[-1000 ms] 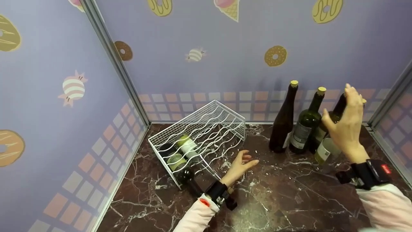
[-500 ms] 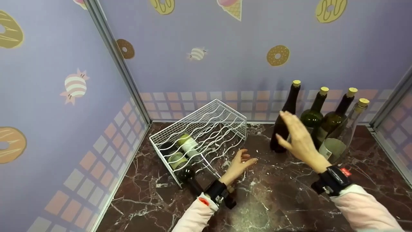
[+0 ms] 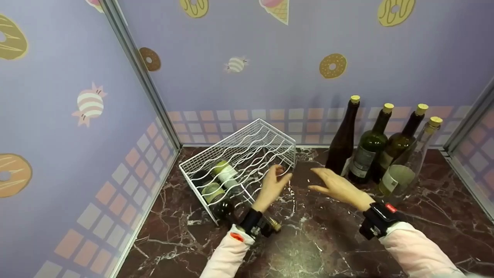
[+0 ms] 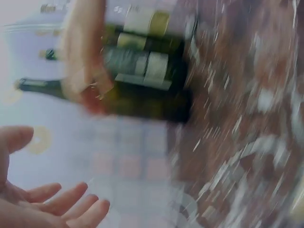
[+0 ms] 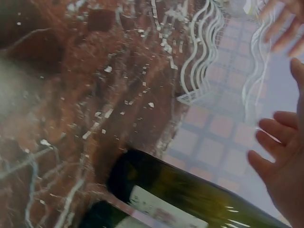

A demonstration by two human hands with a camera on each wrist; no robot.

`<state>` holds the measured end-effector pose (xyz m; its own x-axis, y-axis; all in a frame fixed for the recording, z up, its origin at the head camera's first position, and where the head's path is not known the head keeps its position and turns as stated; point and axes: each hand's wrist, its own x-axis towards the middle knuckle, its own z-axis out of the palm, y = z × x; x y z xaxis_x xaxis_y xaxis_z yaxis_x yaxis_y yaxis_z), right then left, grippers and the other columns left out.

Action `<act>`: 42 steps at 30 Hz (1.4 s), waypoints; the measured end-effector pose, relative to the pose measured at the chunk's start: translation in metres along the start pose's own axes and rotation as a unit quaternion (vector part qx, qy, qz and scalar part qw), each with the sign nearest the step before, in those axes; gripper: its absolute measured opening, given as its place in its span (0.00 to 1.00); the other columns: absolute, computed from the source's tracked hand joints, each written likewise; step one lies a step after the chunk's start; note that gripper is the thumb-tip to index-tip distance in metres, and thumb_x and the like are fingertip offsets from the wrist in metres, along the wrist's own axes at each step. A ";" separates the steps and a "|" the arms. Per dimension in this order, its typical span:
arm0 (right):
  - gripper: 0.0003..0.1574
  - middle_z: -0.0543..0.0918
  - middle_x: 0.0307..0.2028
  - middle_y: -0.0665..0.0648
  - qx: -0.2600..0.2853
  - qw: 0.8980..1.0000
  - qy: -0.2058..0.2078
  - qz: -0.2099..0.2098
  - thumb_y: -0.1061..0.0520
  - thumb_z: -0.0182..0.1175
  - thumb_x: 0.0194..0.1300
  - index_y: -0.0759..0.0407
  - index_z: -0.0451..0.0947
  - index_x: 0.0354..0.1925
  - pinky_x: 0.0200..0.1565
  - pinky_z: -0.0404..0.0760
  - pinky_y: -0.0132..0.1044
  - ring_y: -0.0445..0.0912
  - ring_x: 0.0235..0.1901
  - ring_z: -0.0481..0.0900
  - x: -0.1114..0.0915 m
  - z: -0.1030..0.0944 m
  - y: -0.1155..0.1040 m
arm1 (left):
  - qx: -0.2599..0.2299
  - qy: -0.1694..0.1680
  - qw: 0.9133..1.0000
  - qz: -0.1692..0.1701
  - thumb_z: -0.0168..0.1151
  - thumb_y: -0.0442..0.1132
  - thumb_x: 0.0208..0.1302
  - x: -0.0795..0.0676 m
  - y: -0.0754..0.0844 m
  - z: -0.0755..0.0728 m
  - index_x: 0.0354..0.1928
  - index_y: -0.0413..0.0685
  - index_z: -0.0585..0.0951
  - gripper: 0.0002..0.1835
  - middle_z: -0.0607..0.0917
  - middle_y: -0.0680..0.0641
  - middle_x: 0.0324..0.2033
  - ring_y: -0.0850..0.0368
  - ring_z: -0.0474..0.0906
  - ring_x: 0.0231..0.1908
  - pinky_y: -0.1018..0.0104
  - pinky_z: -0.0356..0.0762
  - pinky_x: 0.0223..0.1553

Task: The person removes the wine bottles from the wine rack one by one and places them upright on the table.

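My left hand (image 3: 272, 187) hovers over the front right part of the white wire wine rack (image 3: 237, 144), fingers loosely bent with nothing in them. My right hand (image 3: 335, 187) is just left of the standing wine bottles, its fingers extended towards the left hand and holding nothing. In the rack lie a dark green bottle (image 3: 214, 194) and a pale bottle with a white label (image 3: 228, 174); a corked neck (image 3: 274, 225) sticks out near the left wrist. Seen from the left wrist, the left hand (image 4: 57, 204) has spread fingers.
At the right stand a tall dark bottle (image 3: 342, 143), a green bottle (image 3: 362, 160), another dark bottle (image 3: 399, 144) and a clear bottle (image 3: 399, 179), all corked. Patterned walls (image 3: 270, 77) enclose the dark marbled tabletop (image 3: 328, 247) behind and at the sides.
My right hand has moved left and down from the clear bottle at the right, past the other bottles. My left hand has shifted slightly up and left over the rack's edge.
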<state>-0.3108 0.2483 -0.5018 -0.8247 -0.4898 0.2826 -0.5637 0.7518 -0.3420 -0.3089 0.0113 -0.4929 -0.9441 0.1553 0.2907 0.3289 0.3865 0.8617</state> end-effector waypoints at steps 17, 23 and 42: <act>0.38 0.77 0.56 0.76 0.064 0.996 -0.062 0.018 0.47 0.58 0.70 0.78 0.69 0.61 0.62 0.72 0.59 0.68 0.59 0.75 -0.002 0.022 0.005 | 0.272 0.220 0.934 -0.072 0.66 0.42 0.63 -0.009 -0.039 -0.140 0.53 0.28 0.70 0.26 0.73 0.27 0.50 0.29 0.68 0.54 0.39 0.72 0.52; 0.38 0.76 0.57 0.77 0.078 0.994 -0.069 0.015 0.47 0.58 0.70 0.79 0.68 0.61 0.62 0.71 0.60 0.69 0.59 0.74 0.003 0.027 0.000 | 0.296 0.218 0.913 -0.179 0.62 0.46 0.66 -0.021 -0.063 -0.168 0.63 0.27 0.62 0.35 0.64 0.24 0.58 0.27 0.60 0.61 0.32 0.68 0.56; 0.36 0.77 0.57 0.76 0.102 0.992 -0.080 0.006 0.47 0.58 0.71 0.77 0.69 0.61 0.64 0.68 0.61 0.68 0.60 0.73 0.022 0.051 -0.023 | 0.251 0.175 0.910 -0.279 0.40 0.30 0.64 -0.032 -0.083 -0.178 0.52 0.22 0.63 0.18 0.81 0.20 0.41 0.23 0.80 0.44 0.34 0.79 0.44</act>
<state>-0.3186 0.1978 -0.5330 -0.8193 -0.5568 0.1367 -0.5369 0.6615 -0.5236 -0.3094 -0.1873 -0.5000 -0.8876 -0.4572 0.0569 -0.3182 0.6976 0.6419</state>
